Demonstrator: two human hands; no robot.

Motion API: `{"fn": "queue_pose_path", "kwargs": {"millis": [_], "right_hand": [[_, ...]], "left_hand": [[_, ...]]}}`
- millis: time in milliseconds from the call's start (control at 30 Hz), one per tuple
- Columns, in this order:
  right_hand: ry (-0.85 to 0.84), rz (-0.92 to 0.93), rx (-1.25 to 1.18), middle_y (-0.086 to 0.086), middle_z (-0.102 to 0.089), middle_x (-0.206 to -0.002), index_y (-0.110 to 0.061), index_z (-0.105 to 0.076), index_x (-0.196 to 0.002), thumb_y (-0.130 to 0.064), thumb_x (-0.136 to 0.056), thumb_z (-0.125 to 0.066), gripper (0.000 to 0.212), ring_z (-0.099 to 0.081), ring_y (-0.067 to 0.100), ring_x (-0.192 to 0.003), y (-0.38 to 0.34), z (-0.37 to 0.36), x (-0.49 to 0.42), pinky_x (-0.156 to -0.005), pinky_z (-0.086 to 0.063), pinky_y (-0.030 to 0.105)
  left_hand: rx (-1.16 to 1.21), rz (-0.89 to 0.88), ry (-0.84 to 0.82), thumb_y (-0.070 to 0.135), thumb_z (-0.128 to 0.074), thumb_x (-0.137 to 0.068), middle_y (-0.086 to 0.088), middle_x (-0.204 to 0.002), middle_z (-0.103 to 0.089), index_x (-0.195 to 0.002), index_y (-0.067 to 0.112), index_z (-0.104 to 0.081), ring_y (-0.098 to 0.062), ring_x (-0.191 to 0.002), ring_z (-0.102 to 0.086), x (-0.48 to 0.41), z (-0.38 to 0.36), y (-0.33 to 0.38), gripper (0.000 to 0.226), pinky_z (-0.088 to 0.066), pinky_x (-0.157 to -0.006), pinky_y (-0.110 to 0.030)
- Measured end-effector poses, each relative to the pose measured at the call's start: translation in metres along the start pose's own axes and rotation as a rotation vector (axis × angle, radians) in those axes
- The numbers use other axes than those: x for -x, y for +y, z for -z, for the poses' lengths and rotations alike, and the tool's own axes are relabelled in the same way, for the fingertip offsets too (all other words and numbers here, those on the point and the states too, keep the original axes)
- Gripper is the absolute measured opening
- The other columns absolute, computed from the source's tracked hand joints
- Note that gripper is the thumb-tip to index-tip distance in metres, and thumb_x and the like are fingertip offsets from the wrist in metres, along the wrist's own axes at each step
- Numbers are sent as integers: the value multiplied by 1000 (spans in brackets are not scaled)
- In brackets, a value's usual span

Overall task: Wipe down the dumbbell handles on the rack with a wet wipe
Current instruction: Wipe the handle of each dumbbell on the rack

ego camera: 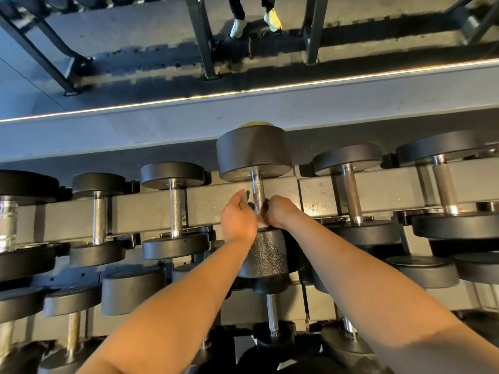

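The central dumbbell (255,157) sits on the top tier of the rack (216,209), its knurled steel handle (258,188) bare in the upper half. My right hand (279,211) is curled round the lower part of that handle. A white wet wipe (261,222) shows as a small patch between my two hands, just above the near weight head (266,255). My left hand (237,217) sits close on the handle's left side, fingers curled in at the wipe and thumb raised. Most of the wipe is hidden under my hands.
Other dumbbells (175,209) (351,195) line the top tier on both sides, and more lie on the lower tier (271,314). Behind the rack runs a grey ledge (270,112) with a light strip. Beyond it are machine frames and a person's feet (255,22).
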State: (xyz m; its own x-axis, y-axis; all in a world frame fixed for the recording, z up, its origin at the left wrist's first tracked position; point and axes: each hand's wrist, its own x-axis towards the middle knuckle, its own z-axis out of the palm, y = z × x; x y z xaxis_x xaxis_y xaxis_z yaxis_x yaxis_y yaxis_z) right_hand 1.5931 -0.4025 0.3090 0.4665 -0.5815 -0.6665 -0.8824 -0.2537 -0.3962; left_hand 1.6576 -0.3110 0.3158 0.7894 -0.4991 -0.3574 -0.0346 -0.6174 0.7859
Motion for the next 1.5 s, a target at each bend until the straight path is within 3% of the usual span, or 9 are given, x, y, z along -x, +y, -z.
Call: {"fn": "queue_pose_path", "kwargs": {"millis": [267, 467, 700, 867, 1033, 1133, 1233, 1333, 1500], "right_hand": [[139, -95, -44, 12, -69, -107, -5, -68, -105, -30, -86, -74, 32, -66, 31, -102, 2, -4, 4, -72, -44, 26], [214, -141, -167, 9, -73, -99, -10, -76, -97, -26, -86, -73, 19, -68, 25, -91, 11, -5, 9, -68, -43, 24], [532, -78, -641, -4, -62, -86, -15, -64, -95, -20, -87, -75, 15, -56, 8, -75, 2, -9, 32, -60, -41, 17], [435, 45, -977, -5, -73, -93, -19, -75, -99, -28, -96, -63, 16, -67, 7, -87, -17, -15, 43, -72, -46, 18], [518, 108, -867, -6, -72, -94, -21, -74, -98, -23, -103, -50, 25, -64, 5, -88, -9, -22, 48, -75, -46, 16], [605, 86, -783, -7, -69, -101, -20, -70, -114, -20, -104, -47, 25, -61, 0, -87, -7, -25, 44, -72, -41, 3], [649, 43, -707, -5, -64, -101, -18, -65, -126, -17, -103, -47, 29, -61, 1, -88, -10, -25, 39, -74, -42, 2], [656, 16, -612, -3, -65, -103, -18, -66, -125, -15, -101, -49, 29, -62, 13, -96, -11, -26, 34, -86, -48, 21], [642, 11, -546, -1, -69, -101, -19, -69, -118, -15, -99, -50, 27, -64, 15, -92, -9, -28, 28, -80, -51, 25]], "left_hand": [[10, 17, -44, 14, -36, -106, 3, -143, -57, -147, 22, -51, -16, -126, -53, 5, 6, 2, 45, -33, -94, -20], [-9, -64, -45, 10, -38, -102, -5, -139, -60, -142, 17, -56, -24, -128, -56, 0, 5, -2, 44, -40, -102, -29], [7, -198, -64, 22, -52, -100, 10, -117, -55, -114, 28, -65, -14, -111, -55, 1, 5, -7, 21, -43, -90, -29], [24, -219, -209, 41, -47, -103, 14, -113, -62, -127, 38, -59, -6, -99, -60, 1, 9, -11, 27, -52, -90, -35], [10, -314, -344, 24, -53, -103, 7, -98, -68, -132, 28, -50, -5, -81, -66, -9, 14, -16, 29, -58, -72, -27], [70, -309, -266, 19, -51, -103, 6, -82, -65, -117, 26, -52, -5, -70, -64, -22, 15, -8, 16, -47, -56, -16], [54, -268, -182, 11, -47, -101, -1, -95, -68, -109, 24, -64, -18, -88, -66, -45, 9, 0, 23, -48, -67, -16], [5, -253, -230, 14, -49, -99, -7, -104, -70, -113, 27, -66, -24, -96, -67, -59, -3, 4, 26, -57, -84, -34], [-162, -193, -327, 54, -48, -100, -5, -98, -67, -119, 19, -49, -24, -89, -66, -59, -12, -5, 40, -56, -82, -38]]}}
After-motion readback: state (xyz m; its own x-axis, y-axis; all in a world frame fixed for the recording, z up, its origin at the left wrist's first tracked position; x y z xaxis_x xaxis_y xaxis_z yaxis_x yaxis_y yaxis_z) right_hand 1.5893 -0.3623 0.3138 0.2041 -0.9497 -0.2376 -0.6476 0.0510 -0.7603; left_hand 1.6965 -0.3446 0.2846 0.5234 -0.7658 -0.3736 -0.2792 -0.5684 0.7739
